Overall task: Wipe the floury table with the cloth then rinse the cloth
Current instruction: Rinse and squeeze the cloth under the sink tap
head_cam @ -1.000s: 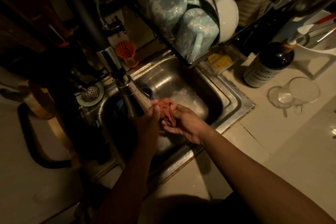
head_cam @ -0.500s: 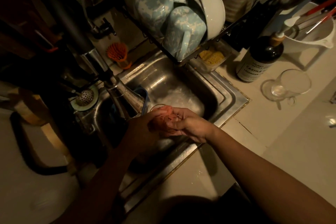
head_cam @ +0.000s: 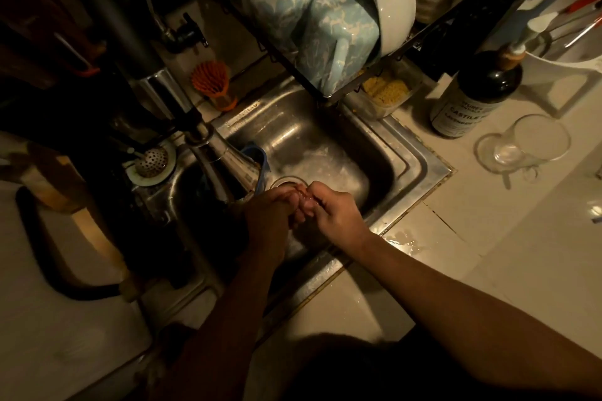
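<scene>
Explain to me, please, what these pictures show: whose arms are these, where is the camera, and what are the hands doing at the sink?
There is no machine here: a person works with two bare hands. One camera worn on the person's head looks down, so the arms enter from below. The left hand and the right hand meet over the stainless steel sink, beside the chrome tap. Together they squeeze a small pinkish cloth, mostly hidden by fingers. Behind the sink, blue-and-white mottled mugs and white bowls sit in a dark wire rack. On the pale counter to the right, a dark soap bottle stands and a clear glass lies on its side.
</scene>
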